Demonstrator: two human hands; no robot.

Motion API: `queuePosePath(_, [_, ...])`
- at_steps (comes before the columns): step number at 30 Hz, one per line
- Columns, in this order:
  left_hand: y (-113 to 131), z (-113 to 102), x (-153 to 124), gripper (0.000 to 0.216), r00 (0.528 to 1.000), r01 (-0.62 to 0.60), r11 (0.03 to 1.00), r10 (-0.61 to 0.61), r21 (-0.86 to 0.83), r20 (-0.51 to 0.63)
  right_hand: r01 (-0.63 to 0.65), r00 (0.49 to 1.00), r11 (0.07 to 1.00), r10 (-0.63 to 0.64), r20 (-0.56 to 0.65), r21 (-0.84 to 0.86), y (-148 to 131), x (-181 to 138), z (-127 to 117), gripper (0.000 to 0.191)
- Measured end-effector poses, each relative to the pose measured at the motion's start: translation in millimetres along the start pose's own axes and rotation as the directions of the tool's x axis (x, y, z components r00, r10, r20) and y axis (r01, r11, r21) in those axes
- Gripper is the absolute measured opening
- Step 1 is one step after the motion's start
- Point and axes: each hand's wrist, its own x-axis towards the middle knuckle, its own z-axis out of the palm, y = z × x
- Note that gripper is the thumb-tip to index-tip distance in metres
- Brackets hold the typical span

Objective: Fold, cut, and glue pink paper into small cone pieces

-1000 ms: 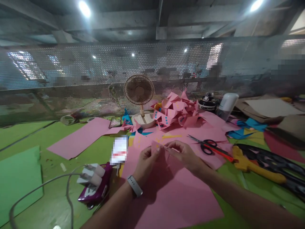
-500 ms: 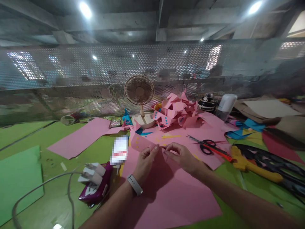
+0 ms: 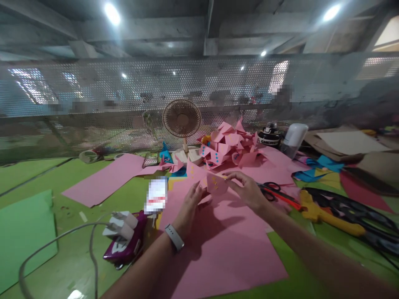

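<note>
Hands both pinch small folded pink paper piece (image 3: 215,184): left hand (image 3: 190,204) grips lower left edge, right hand (image 3: 247,192) holds right side. Piece raised above big pink sheet (image 3: 218,245); scissors (image 3: 274,191) just right, folded-paper pile (image 3: 232,147) behind.

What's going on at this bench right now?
A person is pinching a small folded pink piece with yellow dots between the left hand and right hand, just above a large pink sheet on the green table. Scissors lie just right of the right hand. A pile of folded pink pieces sits behind, beside a small fan.
</note>
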Motion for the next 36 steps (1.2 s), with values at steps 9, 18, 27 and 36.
queuePosePath(9, [5.3,-21.6,15.6,0.048,0.978,-0.024,0.976,-0.023,-0.218,-0.21,-0.028,0.995,0.999,0.031,0.097,-0.04,11.5,14.3,-19.1,0.013])
queuePosePath(18, [-3.0,-29.3,21.2,0.027,0.956,-0.117,0.972,0.054,-0.205,-0.29,-0.281,0.959,0.948,0.273,0.075,0.147,21.5,20.9,-21.1,0.025])
queuePosePath(27, [0.8,-37.2,23.2,0.025,0.94,-0.198,0.943,0.104,-0.268,-0.325,-0.412,0.898,0.888,0.359,0.253,0.202,8.1,21.4,-14.8,0.034])
queuePosePath(36, [3.8,-29.9,17.2,0.03,0.943,-0.16,0.963,0.083,-0.217,-0.324,-0.394,0.902,0.896,0.333,0.276,0.207,8.5,14.6,-6.5,0.037])
